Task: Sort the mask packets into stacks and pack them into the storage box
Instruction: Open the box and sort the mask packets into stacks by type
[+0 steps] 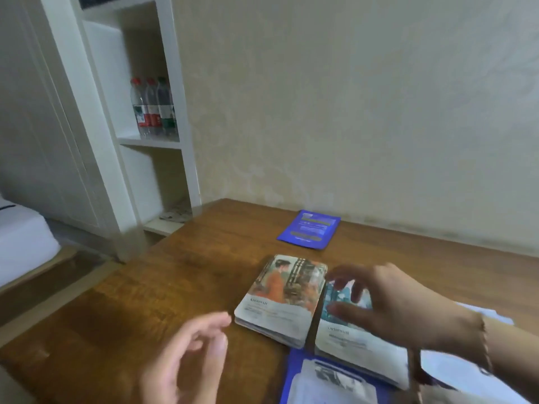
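Head view shows the right hand (402, 304), fingers spread (blurred), hovering over the blue-pictured packet stack (350, 336) beside the orange-pictured packet stack (280, 298) on the brown wooden table (175, 287), left hand (186, 357) loosely released, near.

The worktop (180, 287) is brown wood. A stack of mask packets with an orange picture (281, 298) lies flat on it, just past the left hand (186, 360). Another stack with a blue-green picture (350, 339) lies right beside it, under the right hand (402, 307). One dark blue packet (309, 229) lies alone, far beyond both hands, near the wall. A blue and white packet (329, 380) lies between the hands, at the near edge.
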Motion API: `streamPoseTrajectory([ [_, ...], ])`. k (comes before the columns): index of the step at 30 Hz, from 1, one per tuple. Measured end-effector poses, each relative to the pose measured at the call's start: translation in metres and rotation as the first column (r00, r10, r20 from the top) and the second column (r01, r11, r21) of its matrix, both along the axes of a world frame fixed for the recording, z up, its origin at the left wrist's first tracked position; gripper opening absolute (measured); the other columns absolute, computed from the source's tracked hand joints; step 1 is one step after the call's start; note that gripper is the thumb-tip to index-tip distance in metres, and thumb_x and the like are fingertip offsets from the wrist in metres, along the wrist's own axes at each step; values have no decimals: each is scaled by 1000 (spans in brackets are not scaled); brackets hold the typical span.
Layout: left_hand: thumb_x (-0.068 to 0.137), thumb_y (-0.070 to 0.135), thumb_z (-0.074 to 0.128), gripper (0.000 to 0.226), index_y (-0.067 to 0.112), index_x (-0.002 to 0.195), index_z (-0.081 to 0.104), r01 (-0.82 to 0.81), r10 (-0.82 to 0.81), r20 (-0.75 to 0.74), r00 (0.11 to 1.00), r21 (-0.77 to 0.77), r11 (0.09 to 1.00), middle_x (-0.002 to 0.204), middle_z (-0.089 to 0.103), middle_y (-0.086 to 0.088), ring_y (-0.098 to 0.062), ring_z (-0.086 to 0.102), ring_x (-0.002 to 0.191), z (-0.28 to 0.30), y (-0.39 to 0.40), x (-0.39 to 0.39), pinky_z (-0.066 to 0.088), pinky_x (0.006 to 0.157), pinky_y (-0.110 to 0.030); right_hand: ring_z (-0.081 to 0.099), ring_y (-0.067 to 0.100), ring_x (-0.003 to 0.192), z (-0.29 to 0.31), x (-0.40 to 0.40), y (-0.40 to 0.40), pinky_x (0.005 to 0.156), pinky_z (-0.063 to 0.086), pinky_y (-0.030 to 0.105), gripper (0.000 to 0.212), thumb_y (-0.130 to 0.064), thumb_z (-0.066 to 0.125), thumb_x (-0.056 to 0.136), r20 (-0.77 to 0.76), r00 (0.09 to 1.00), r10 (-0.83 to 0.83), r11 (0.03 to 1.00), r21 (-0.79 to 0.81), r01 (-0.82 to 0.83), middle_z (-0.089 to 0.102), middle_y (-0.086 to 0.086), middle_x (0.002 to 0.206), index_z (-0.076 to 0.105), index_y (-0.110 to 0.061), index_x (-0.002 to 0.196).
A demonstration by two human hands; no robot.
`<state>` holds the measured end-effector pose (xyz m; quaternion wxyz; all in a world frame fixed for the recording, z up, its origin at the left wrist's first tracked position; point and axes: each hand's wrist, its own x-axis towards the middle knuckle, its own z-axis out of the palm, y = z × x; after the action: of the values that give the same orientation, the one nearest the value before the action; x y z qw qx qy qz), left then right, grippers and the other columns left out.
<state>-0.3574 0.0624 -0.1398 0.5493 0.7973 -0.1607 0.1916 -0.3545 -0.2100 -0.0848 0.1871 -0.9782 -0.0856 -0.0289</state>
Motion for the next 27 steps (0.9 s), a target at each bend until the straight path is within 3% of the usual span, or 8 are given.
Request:
streamPoseTrajectory([
  [2,86,40,64,19,24,92,73,69,-67,18,998,-110,992,91,75,9,-3,68,89,10,-33,45,50,79,-16,63,4,76,-4,54,-18,66,51,20,38,-47,67,83,-111,985,-134,947,278,160,66,-9,99,63,-27,114],
  [5,94,14,61,14,13,103,71,242,-226,-191,955,64,968,98,72,5,6,64,87,18,-79,140,44,74,-3,56,24,75,-16,124,-38,63,50,33,19,-22,62,92,-435,872,-224,445,751,489,55,12,92,61,-6,102],
  [9,96,32,57,42,21,136,54,302,-234,-191,953,624,720,140,55,0,-9,49,128,6,-127,234,34,97,-13,54,31,74,-36,183,-61,66,50,38,29,-24,52,98,-656,734,-179,62,737,673,47,18,88,42,-1,112],
  [13,93,57,50,72,24,153,27,382,-223,-315,923,824,419,162,17,-3,-18,13,149,-18,-155,279,14,121,-36,61,32,78,-50,214,-69,73,54,38,35,-22,51,98,-703,704,-99,-133,711,691,57,24,97,47,4,122],
  [15,92,61,48,69,31,151,31,337,-236,-262,936,865,371,161,21,-1,-21,18,148,-25,-159,284,19,119,-42,65,27,65,-54,223,-69,57,57,32,31,-21,50,98,-694,713,-101,-130,720,682,59,21,93,53,5,114],
  [18,93,61,44,58,35,145,40,352,-339,-220,915,845,403,156,33,5,-22,28,143,-30,-155,286,26,116,-43,60,13,40,-65,233,-63,36,39,19,17,-24,50,98,-696,687,-208,37,697,717,59,10,83,54,-7,97],
  [23,93,50,47,45,25,128,62,507,-449,-279,849,668,544,132,61,7,-14,53,122,-23,-141,274,40,106,-33,41,8,23,-77,240,-52,31,22,9,19,-15,49,98,-629,679,-379,231,646,727,51,5,59,50,-13,79],
  [27,96,22,59,18,15,107,71,299,-320,-9,947,380,875,112,68,6,-8,60,108,2,-133,241,39,90,-15,41,9,25,-66,214,-56,31,25,10,8,-10,55,96,-531,778,-336,294,726,622,56,7,58,59,-8,89],
])
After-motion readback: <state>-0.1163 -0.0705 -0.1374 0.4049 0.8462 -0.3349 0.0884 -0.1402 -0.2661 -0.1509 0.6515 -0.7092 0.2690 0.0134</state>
